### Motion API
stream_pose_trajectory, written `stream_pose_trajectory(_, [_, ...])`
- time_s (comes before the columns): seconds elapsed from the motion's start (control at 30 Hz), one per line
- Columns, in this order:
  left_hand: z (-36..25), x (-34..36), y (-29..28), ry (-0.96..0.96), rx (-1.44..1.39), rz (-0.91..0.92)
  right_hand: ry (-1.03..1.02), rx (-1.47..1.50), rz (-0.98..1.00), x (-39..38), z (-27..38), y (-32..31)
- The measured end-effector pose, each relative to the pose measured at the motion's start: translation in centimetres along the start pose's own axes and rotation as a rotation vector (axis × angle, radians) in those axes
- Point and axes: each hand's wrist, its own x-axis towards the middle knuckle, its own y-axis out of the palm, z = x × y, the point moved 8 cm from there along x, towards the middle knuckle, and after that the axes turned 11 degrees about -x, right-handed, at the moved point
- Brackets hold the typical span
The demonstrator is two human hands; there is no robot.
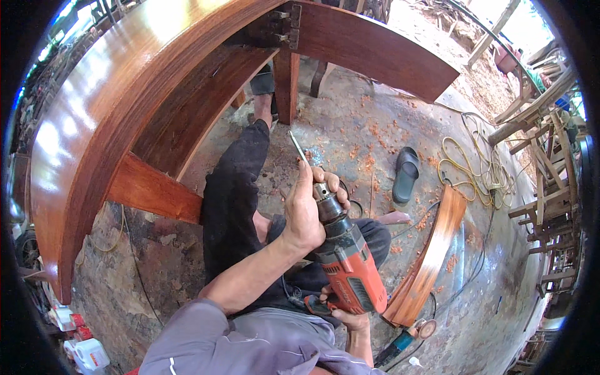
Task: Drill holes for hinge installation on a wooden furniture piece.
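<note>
An orange and black power drill [353, 275] lies across my lap, angled up and away from me. My left hand [306, 212] is closed round its metal chuck [326, 203], with the thumb along the base of a long silver bit [296, 144]. My right hand [340, 309] grips the drill's handle below the body, partly hidden by it. A large polished wooden piece of furniture [94, 125] rises at my left, with a wooden board [372, 50] hinged out from it at the top.
Bare legs in dark trousers [228, 187] rest on the concrete floor [169, 262]. Around are a black sandal [405, 175], curved polished boards [425, 250], a grinder [406, 340], coiled yellow hose [469, 156], cords, shavings, white jugs [87, 353] and stacked wooden frames [544, 200] along the right.
</note>
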Motion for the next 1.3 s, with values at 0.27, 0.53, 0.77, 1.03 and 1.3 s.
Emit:
stream_pose_trajectory(0.27, [-2.1,-0.9,0.2,0.045,0.048,0.021,-0.030,-0.143,0.080,0.4,-0.8,1.3])
stream_pose_trajectory(0.53, [-2.8,-1.2,0.1,0.097,0.089,0.059,-0.015,-0.093,0.086,0.4,-1.3,1.6])
stream_pose_trajectory(0.77, [-2.6,-1.3,-0.3,0.111,0.123,0.033,0.033,0.000,0.043,0.9,-1.9,1.4])
stream_pose_trajectory(1.03, [-2.0,-1.4,-1.1,0.092,0.057,0.020,0.061,0.115,-0.004,1.3,-2.3,0.9])
stream_pose_trajectory(1.3, [-2.8,-0.8,-0.3,0.059,0.119,0.133,-0.007,0.257,0.020,1.0,-2.5,0.9])
